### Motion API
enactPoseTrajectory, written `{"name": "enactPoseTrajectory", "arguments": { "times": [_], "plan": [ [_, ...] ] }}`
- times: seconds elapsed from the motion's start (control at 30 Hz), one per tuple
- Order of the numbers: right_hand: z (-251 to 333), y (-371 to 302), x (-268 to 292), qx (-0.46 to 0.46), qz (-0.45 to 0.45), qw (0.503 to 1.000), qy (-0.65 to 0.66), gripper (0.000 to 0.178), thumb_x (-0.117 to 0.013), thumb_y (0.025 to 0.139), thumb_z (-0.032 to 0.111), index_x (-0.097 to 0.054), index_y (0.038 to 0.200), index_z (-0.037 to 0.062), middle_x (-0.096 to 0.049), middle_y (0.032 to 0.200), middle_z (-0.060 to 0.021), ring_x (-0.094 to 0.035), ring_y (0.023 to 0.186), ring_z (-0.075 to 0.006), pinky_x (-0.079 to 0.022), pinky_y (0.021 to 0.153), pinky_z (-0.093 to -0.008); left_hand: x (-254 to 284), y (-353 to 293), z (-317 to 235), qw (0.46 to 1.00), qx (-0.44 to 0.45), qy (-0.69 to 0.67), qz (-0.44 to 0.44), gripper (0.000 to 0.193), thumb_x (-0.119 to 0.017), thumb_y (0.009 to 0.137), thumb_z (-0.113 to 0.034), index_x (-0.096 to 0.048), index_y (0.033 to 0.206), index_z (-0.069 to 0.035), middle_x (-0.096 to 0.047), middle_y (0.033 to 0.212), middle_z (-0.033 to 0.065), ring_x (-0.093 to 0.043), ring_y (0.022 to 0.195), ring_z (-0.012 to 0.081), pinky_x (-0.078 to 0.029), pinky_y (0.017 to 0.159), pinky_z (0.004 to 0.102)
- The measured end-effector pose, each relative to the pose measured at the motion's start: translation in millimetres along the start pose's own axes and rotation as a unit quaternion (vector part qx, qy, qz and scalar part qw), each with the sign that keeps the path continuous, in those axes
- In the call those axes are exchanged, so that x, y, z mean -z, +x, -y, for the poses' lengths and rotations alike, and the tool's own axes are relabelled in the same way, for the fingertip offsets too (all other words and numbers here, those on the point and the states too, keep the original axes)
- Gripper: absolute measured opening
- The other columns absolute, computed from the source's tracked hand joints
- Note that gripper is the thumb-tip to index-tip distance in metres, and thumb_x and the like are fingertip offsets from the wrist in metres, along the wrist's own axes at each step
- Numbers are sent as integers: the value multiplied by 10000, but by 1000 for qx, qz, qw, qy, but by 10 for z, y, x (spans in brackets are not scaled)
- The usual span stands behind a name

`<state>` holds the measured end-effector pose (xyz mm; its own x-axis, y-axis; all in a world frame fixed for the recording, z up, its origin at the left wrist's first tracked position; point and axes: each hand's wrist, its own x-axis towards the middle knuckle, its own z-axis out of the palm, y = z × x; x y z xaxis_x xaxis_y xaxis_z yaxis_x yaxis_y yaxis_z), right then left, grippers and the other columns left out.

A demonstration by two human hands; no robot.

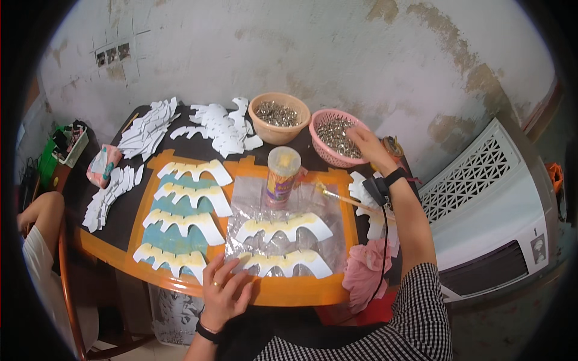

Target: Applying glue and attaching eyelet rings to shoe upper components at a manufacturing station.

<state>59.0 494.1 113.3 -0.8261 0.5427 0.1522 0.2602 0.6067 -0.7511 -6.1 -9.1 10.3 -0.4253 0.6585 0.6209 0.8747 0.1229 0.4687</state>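
Observation:
My right hand reaches into a pink openwork basket of small shiny metal pieces. Its fingers are bent close together over the pieces, and whatever they hold is hidden. At the table's front edge my left hand is open, fingers apart, beside the left end of a white arched cutout with yellowish coating along its upper edge. A similar cutout lies just behind it on clear plastic sheeting. On the blue-green area to the left, several more coated cutouts are lined up in a column.
A clear lidded cup stands mid-table, with a brush to its right. Behind are a peach bowl of metal pieces and piles of white cutouts. A pink cloth hangs at the front right; another person's arm is at left.

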Motion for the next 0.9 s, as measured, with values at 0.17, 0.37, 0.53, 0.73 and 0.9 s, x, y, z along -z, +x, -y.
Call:
{"name": "enactPoseTrajectory", "arguments": {
  "times": [0.17,0.37,0.53,0.73,0.9],
  "plan": [
    [-801,328,63,36,30,956,-290,563,-746,791,257,-587,1288,45,-658,1188,-189,-628,1121,-299,-478,985,-378,-81,-17,-15,1000,23,0,-6,278,-760,713,-109,-714,984,-63,-614,1229,123,-455,1276,411,-471,961,458],
    [-795,567,11,-19,104,947,-305,649,-805,675,288,-572,1255,116,-549,1245,-268,-552,1167,-420,-474,979,-435,-119,-40,-1,999,33,22,-11,268,-753,708,-118,-718,969,-70,-618,1224,110,-464,1266,411,-448,986,474],
    [-619,545,-52,-53,95,935,-338,536,-776,697,239,-574,1169,84,-551,1156,-242,-546,1132,-393,-471,948,-424,-134,-28,3,999,25,46,-12,258,-747,702,-138,-722,951,-77,-625,1204,96,-490,1236,412,-463,966,467],
    [-797,452,-60,73,-15,952,-298,256,-752,672,85,-714,921,36,-680,944,-177,-636,964,-332,-513,836,-400,-127,-22,-7,999,26,44,-13,257,-746,704,-136,-723,953,-74,-629,1192,101,-498,1227,408,-465,966,471],
    [-740,393,-33,62,-50,974,-214,185,-747,666,34,-725,848,7,-690,757,-128,-674,736,-245,-525,699,-352,-99,-1,-9,1000,21,13,-13,252,-740,709,-84,-710,958,-56,-623,1214,118,-459,1268,414,-449,981,478]
  ]
}}
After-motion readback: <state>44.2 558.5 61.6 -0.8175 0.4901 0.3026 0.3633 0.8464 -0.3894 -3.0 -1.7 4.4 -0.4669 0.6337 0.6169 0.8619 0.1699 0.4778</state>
